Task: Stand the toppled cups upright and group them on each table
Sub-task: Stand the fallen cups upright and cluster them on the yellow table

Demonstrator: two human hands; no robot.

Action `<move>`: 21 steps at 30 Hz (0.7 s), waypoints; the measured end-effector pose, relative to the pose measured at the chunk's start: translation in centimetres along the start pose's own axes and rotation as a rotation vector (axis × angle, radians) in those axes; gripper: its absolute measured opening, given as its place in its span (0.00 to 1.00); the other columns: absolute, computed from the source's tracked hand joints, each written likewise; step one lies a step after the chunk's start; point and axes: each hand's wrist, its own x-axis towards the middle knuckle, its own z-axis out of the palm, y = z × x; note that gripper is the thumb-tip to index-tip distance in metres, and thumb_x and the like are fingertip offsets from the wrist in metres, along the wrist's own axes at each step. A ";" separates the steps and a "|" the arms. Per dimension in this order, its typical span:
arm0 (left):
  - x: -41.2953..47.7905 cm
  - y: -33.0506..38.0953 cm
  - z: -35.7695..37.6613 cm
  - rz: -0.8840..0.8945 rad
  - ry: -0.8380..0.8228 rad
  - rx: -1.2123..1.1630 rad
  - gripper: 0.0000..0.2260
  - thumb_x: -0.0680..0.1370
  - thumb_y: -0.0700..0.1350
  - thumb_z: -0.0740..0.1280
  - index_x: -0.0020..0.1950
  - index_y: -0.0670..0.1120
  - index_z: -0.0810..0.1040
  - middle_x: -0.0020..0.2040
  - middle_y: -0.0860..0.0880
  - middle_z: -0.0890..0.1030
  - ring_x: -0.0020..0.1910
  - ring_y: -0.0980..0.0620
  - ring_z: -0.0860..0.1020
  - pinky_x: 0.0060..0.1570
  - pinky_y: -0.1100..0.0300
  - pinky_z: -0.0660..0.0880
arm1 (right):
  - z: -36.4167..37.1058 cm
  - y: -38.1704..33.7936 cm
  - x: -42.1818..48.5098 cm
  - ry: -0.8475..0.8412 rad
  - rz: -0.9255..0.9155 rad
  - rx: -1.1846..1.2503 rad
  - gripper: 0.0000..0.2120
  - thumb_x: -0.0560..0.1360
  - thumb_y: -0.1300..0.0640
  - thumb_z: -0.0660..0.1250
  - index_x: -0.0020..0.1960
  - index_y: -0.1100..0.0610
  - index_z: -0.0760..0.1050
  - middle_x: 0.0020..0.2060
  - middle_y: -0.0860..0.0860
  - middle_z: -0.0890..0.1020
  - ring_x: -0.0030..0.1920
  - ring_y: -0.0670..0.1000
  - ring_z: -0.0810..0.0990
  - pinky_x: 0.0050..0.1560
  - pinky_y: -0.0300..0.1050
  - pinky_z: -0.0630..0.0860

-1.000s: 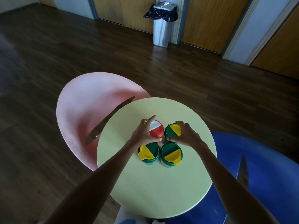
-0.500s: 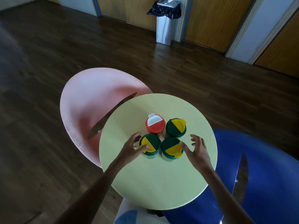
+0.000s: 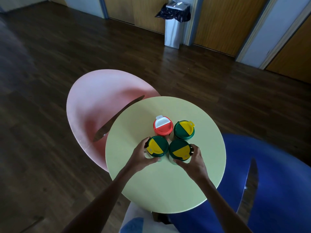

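Left hand (image 3: 143, 155) and right hand (image 3: 193, 158) each wrapped round a near cup.
I read the grips on the near-left green cup (image 3: 157, 146) and near-right green cup (image 3: 180, 150); four cups upright, clustered mid-counter (image 3: 165, 185): three green-lidded, one red cup (image 3: 162, 126).

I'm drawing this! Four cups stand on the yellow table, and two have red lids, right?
Not quite: the head view shows only one red-lidded cup standing on the yellow table; the other three cups have green-and-yellow lids.
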 end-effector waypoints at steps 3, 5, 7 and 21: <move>0.0 0.0 0.0 -0.008 -0.004 -0.011 0.38 0.64 0.43 0.80 0.69 0.50 0.65 0.58 0.60 0.75 0.56 0.70 0.73 0.52 0.72 0.73 | -0.2 0.4 0.2 -0.029 -0.029 0.014 0.40 0.64 0.47 0.78 0.68 0.56 0.62 0.63 0.51 0.71 0.56 0.47 0.72 0.54 0.48 0.75; -0.1 0.1 0.0 -0.011 -0.001 -0.012 0.39 0.64 0.43 0.80 0.69 0.50 0.65 0.58 0.60 0.74 0.57 0.70 0.72 0.51 0.73 0.72 | -0.4 0.6 0.3 -0.050 -0.050 0.018 0.40 0.64 0.48 0.78 0.68 0.56 0.61 0.63 0.51 0.71 0.57 0.48 0.72 0.54 0.45 0.74; -0.1 0.3 0.1 -0.011 -0.001 -0.012 0.39 0.63 0.44 0.81 0.69 0.50 0.65 0.59 0.58 0.74 0.58 0.68 0.72 0.52 0.72 0.73 | -0.5 0.7 0.3 -0.063 -0.071 0.023 0.40 0.64 0.48 0.78 0.68 0.56 0.61 0.63 0.51 0.71 0.57 0.47 0.71 0.53 0.41 0.72; 0.2 0.7 -0.2 -0.005 -0.003 -0.079 0.36 0.63 0.36 0.79 0.68 0.46 0.67 0.57 0.55 0.76 0.54 0.69 0.75 0.48 0.72 0.74 | 0.1 0.6 0.6 -0.032 -0.104 0.147 0.39 0.62 0.55 0.80 0.65 0.55 0.63 0.56 0.49 0.73 0.55 0.49 0.74 0.49 0.35 0.75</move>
